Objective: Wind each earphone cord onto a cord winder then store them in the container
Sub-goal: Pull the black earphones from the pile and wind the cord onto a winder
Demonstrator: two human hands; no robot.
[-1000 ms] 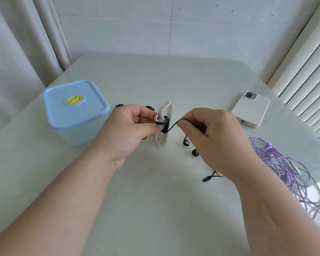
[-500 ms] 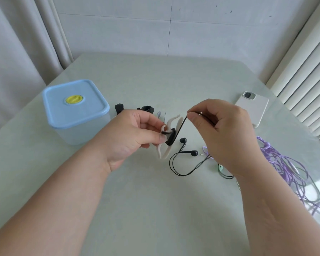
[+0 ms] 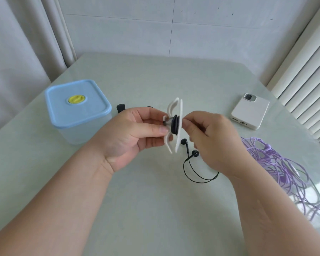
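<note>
White phone [image 3: 249, 114] camera-side up on the pale table [image 3: 155, 80]

You face a glossy, pale green counter [image 3: 155, 80]. Behind it stands a wall [image 3: 211, 37] of large light-grey tiles (a few dark specks up high). A grey curtain [image 3: 17, 52] hangs at your left and white ribbed slats [image 3: 307, 80] stand at your right, where daylight glares on the counter.

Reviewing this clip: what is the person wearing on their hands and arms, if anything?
Nothing visible. The left hand and right hand are bare, without gloves or rings; the left forearm and right forearm show no sleeves, watch or bracelet.
</note>
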